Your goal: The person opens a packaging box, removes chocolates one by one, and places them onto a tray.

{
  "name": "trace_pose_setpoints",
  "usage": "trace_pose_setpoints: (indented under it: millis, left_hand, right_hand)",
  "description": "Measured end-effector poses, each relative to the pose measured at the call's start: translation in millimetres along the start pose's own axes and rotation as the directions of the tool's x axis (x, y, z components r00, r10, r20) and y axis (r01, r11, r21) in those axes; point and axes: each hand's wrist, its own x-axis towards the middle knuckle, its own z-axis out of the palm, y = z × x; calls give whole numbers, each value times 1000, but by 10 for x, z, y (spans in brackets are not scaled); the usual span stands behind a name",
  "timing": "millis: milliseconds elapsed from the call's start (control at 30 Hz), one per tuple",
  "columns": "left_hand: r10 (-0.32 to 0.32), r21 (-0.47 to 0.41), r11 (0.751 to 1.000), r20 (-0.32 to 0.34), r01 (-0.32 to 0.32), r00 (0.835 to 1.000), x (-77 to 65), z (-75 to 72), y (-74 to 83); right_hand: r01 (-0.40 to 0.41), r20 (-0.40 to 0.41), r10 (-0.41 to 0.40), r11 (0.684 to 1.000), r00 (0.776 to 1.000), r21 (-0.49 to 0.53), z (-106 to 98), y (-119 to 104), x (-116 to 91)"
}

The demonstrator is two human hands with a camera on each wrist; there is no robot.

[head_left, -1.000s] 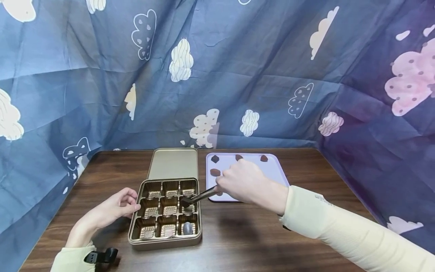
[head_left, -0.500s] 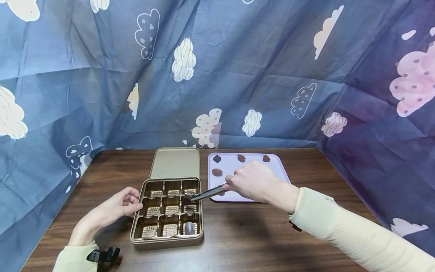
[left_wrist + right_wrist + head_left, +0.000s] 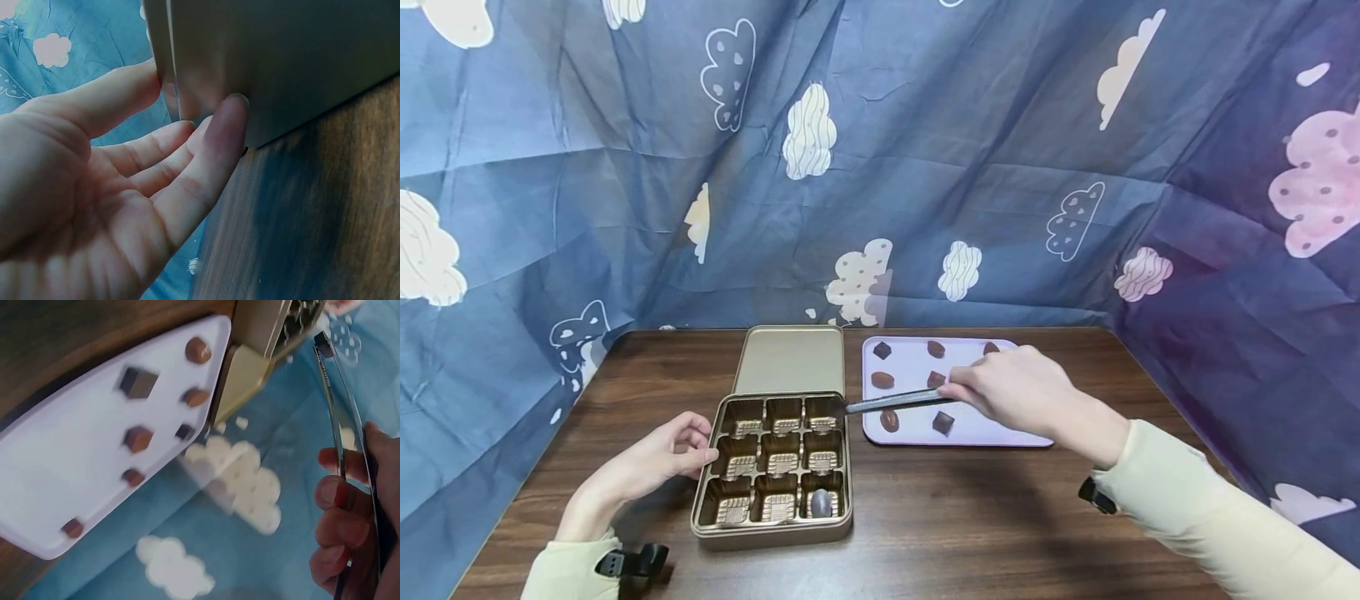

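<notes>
My right hand [image 3: 1018,392] grips metal tongs [image 3: 895,402], whose tips pinch a dark brown chocolate cube [image 3: 323,344]. In the head view, the tips reach the right rim of a gold tin [image 3: 775,537], near its back right compartment. The tin's insert has several square compartments, and a greyish oval chocolate [image 3: 822,502] lies in the front right one. My left hand [image 3: 655,458] touches the tin's left side, with the thumb at the rim. In the left wrist view, its loosely bent fingers [image 3: 187,181] rest against the tin's side wall.
A pale lilac tray [image 3: 870,408] right of the tin carries several brown chocolates, including a dark square one [image 3: 943,422] and an oval one [image 3: 883,380]. The tin's lid [image 3: 790,358] lies behind it. A blue cloud-print cloth [image 3: 880,208] hangs around the wooden table [image 3: 925,533].
My right hand has moved right and slightly back, drawing the tong tips from the middle right compartment to the tin's right rim. More tray chocolates now show. The left hand stays at the tin.
</notes>
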Motion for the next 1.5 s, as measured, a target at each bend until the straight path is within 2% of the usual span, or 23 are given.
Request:
trace_pose_setpoints:
  millis: [167, 367, 600, 733, 1000, 1233, 1500]
  left_hand:
    - [-5, -16, 1000, 6, 5, 1000, 3, 11, 7]
    - [6, -21, 1000, 16, -6, 1000, 19, 17, 0]
    - [6, -33, 999, 21, -5, 1000, 35, 28, -15]
    - [7, -34, 999, 22, -7, 1000, 35, 35, -26]
    - [-9, -15, 1000, 14, 9, 1000, -51, 38, -29]
    - [7, -21, 1000, 20, -6, 1000, -31, 27, -22]
    - [15, -27, 1000, 22, -14, 1000, 0, 15, -3]
  right_hand:
    - [-126, 23, 126, 992, 992, 26, -4, 299, -280]
    - [-242, 51, 242, 970, 969, 8, 73, 643, -667]
    - [-370, 78, 367, 929, 927, 24, 276, 1004, -1116]
    - [-418, 103, 411, 908, 906, 45, 392, 1139, -1306]
    - [-463, 159, 447, 883, 880, 79, 658, 1298, -1489]
    - [-515, 213, 487, 852, 847, 98, 740, 1364, -1582]
    - [-527, 242, 487, 839, 839, 134, 818, 1383, -1624]
